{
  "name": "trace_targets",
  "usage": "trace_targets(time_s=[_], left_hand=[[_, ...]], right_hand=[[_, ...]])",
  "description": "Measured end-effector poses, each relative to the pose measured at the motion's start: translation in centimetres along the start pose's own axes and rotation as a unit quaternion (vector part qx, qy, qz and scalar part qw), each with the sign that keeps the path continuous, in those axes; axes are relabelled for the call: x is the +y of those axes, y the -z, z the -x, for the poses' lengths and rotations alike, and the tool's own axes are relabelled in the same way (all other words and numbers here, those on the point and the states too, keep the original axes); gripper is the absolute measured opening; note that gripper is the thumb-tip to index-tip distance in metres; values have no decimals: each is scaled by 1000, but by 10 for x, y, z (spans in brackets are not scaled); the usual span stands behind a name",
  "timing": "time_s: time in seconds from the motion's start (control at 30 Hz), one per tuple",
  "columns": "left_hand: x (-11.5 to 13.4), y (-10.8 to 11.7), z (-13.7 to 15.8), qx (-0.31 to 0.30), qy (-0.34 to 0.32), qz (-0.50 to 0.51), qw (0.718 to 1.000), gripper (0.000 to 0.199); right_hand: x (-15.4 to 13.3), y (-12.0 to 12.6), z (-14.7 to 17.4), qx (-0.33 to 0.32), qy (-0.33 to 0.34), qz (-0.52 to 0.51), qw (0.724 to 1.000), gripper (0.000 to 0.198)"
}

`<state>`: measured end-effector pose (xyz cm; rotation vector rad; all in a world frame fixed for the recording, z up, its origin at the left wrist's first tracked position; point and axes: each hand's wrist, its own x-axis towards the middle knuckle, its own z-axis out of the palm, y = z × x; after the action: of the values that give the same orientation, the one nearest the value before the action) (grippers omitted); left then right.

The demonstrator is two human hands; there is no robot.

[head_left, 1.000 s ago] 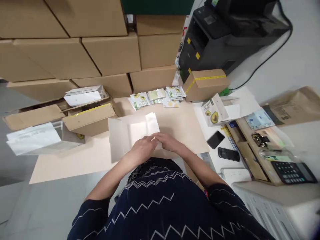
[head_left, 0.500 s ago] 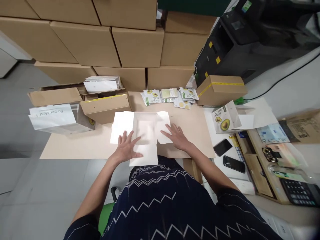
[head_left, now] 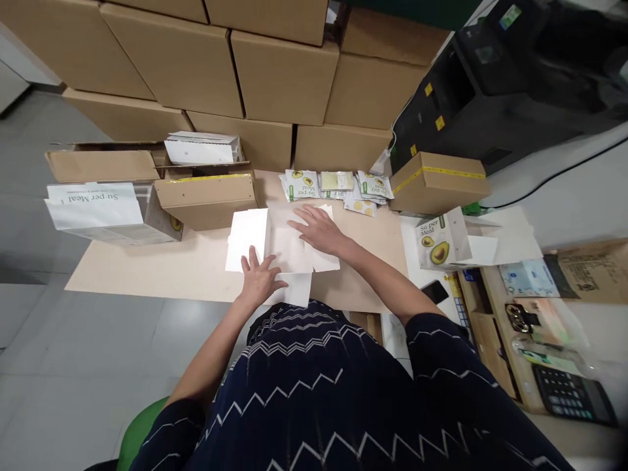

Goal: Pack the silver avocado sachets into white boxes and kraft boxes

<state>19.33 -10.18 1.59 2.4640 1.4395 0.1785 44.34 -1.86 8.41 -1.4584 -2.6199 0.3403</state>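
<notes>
In front of me on the table stands a white cardboard box with its flaps folded outward, so I look down into it. My left hand rests at the near left corner, fingers spread over the left and near flaps. Over the right part of the box's opening, my right hand reaches toward the far side with fingers stretched out; whether the fingertips touch the cardboard I cannot tell. Part of the right flap and the far side is hidden under that hand. Neither hand holds anything.
Behind the box lie several printed food sachets. An open brown carton and a printed white box stand at left. To the right are a taped carton, an avocado-printed box and a phone. Stacked cartons wall the back.
My right hand has moved left and away from me, from the right flap to over the opening. My left hand has shifted slightly right and nearer. The camera view has shifted a little.
</notes>
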Motion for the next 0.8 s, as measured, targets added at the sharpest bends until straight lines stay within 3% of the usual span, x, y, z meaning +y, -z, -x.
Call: trace_targets(time_s=[0.07,0.17,0.23,0.37,0.57,0.7,0.8], left_hand=[[2,-1,-1,5,3,4,1000,29],[3,-1,-6,22,10,2,1000,25],[5,0,-11,36,15,-4,999,21],[15,-3,-14,53,-4,-6,999,18],[27,-15,4,35,-41,-3,999,19],[25,-13,7,38,-48,-10,998,20],[25,-9,6,38,-33,-14,999,17]], right_hand=[[11,-9,-19,-13,-15,20,1000,72],[31,-25,-43,-87,-76,26,993,85],[39,-34,-55,-107,-106,24,988,79],[41,-45,-67,-71,-164,33,983,38],[42,-52,-63,-79,-167,12,983,33],[49,-46,-61,-75,-163,-116,977,31],[73,-37,-60,23,-170,-315,934,37]])
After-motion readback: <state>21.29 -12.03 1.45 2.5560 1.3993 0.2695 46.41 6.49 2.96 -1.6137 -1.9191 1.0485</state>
